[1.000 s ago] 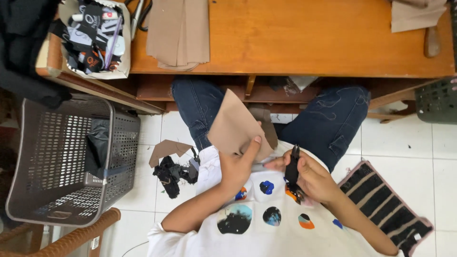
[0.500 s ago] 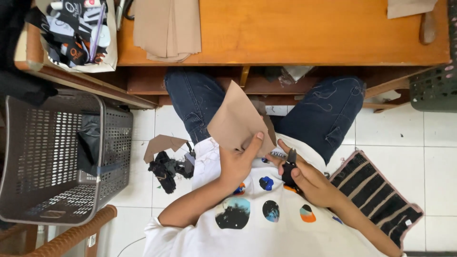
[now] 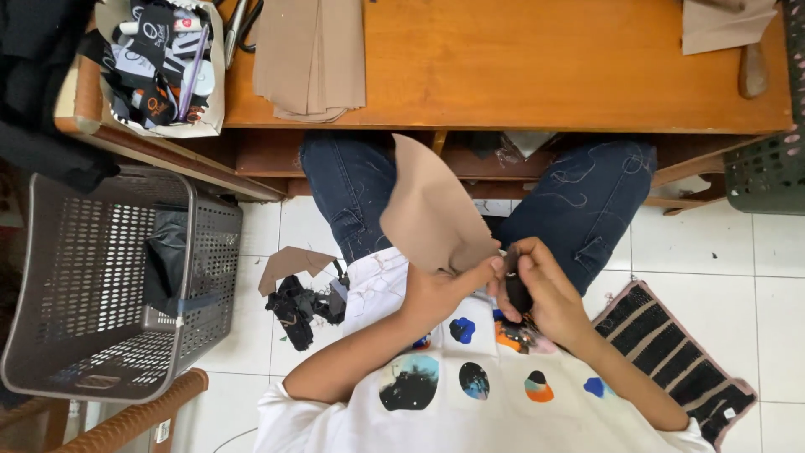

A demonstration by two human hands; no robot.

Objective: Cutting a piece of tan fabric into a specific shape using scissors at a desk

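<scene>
Tan fabric [image 3: 432, 214], a curved-edged piece, stands up from the lap, pinched at its lower corner by the left hand [image 3: 444, 289], thumb stretched toward the right hand. The right hand [image 3: 541, 289] is closed around a small black tool [image 3: 516, 289], touching the left thumb just beside the fabric's bottom edge. Both hands sit close above the white shirt, between the knees in dark jeans [image 3: 579, 210], with little room there. On the floor tiles to the left lie black scraps [image 3: 298, 306] and a brown offcut [image 3: 289, 262], near a grey mesh basket [image 3: 101, 285]. A striped mat [image 3: 679, 361] lies to the right. Farther off, the wooden table [image 3: 537, 67] edge runs across, carrying folded tan fabric pieces [image 3: 310, 54] and a box of scraps [image 3: 159, 59].
</scene>
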